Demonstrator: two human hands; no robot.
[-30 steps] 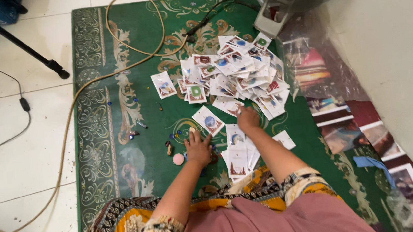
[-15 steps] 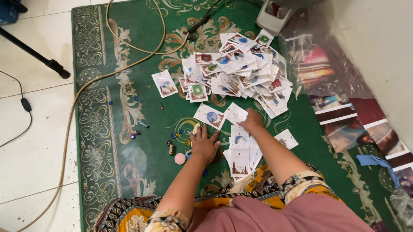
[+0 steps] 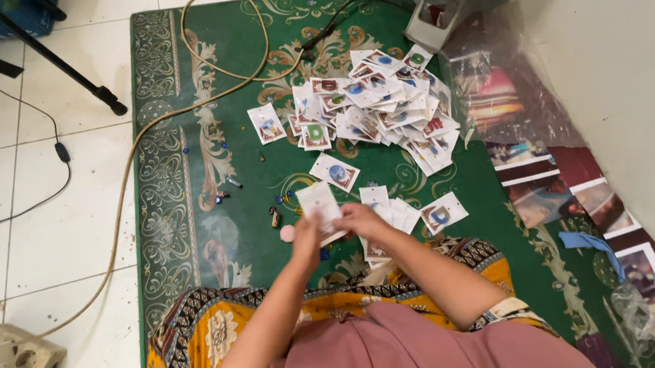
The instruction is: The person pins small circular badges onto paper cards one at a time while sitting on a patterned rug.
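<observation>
I sit on a green patterned rug [image 3: 187,179]. Both hands are raised over the rug in front of my lap, holding one small white card packet [image 3: 319,208]. My left hand [image 3: 306,238] grips its lower left edge and my right hand [image 3: 361,219] grips its lower right side. A small stack of similar white packets [image 3: 392,214] lies just right of my hands. A big heap of packets [image 3: 376,106] with coloured rings inside lies farther out on the rug. Single packets lie apart from it [image 3: 267,123] [image 3: 334,172] [image 3: 444,214].
A beige cable [image 3: 144,128] curves across the rug toward a power strip [image 3: 14,355] on the tiled floor. A black tripod leg [image 3: 53,58] stands at the upper left. Small beads [image 3: 223,194] lie left of my hands. Plastic-covered printed sheets [image 3: 527,153] line the right side.
My hands left the rug and came together; they lifted one white packet and now hold it between them. The camera view shifted slightly.
</observation>
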